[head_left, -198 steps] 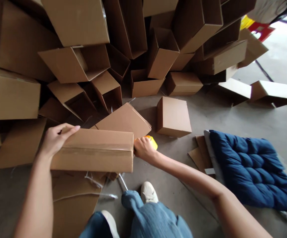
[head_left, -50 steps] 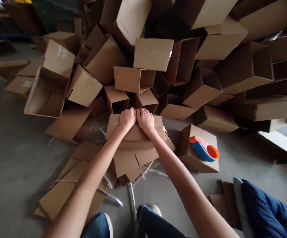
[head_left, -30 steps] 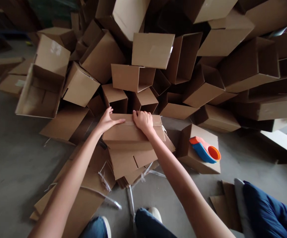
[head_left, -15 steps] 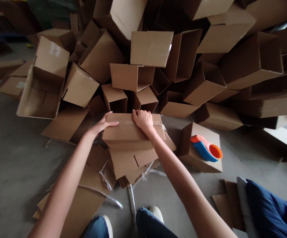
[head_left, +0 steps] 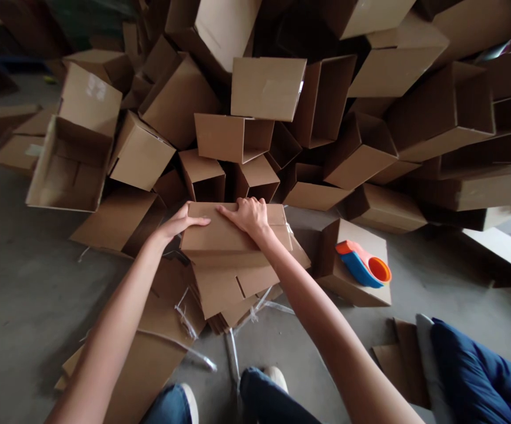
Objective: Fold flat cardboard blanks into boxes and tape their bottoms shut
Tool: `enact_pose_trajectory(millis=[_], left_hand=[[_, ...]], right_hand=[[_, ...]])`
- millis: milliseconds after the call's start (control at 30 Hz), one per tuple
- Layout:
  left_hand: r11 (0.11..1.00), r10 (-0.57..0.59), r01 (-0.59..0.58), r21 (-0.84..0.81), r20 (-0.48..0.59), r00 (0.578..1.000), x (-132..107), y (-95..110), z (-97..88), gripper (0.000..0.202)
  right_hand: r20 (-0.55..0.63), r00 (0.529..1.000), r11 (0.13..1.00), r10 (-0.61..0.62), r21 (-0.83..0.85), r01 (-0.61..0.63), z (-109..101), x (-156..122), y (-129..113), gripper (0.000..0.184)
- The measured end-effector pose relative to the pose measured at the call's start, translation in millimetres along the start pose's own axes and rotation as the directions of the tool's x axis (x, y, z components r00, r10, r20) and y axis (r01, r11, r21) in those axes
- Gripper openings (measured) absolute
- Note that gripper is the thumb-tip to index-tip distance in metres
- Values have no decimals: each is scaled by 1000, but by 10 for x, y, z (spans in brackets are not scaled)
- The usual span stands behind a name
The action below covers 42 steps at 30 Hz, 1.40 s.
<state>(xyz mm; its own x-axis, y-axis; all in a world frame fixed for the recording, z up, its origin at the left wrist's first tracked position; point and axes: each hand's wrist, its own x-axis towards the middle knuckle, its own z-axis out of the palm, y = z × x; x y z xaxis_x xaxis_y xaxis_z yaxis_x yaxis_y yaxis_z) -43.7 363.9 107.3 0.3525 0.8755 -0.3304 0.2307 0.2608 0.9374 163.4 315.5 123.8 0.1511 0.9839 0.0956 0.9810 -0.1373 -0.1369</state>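
A brown cardboard box (head_left: 220, 235) with a taped seam rests on a stack of flattened cartons (head_left: 233, 288) on the floor before me. My left hand (head_left: 178, 224) grips the box's left end, thumb on top. My right hand (head_left: 246, 215) lies flat on the box's top by the far edge, fingers stretched leftwards along the tape. An orange and blue tape dispenser (head_left: 364, 268) sits on a low box (head_left: 352, 265) to the right, away from both hands.
A tall, jumbled heap of assembled cartons (head_left: 282, 112) fills the far side. Flat cardboard sheets (head_left: 140, 365) and loose plastic straps (head_left: 189, 347) lie at the near left. A blue cushion (head_left: 480, 377) lies at the near right. My feet and jeans (head_left: 264, 394) are at the bottom.
My right hand has opened from a closed grip and now lies flat, sliding left along the box's top. My left hand stays at the box's left end.
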Motion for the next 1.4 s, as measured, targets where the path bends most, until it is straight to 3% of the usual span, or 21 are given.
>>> enact_pose_trajectory(millis=[500,800,1400], left_hand=[[998,49,-49,-48,7,999,6,-80,19,62],[971,88,-85,-225,5,996,-43,-197,65,44],[946,72,-64,-317,14,997,-5,-226,55,43]], right_hand=[[31,999,1000,-4,-7,4,-5,35,14,81],[-18,1000,997,-25,69,26,-57,-43,49,73],[96,973,970,-208,147,192,-63,63,189,73]])
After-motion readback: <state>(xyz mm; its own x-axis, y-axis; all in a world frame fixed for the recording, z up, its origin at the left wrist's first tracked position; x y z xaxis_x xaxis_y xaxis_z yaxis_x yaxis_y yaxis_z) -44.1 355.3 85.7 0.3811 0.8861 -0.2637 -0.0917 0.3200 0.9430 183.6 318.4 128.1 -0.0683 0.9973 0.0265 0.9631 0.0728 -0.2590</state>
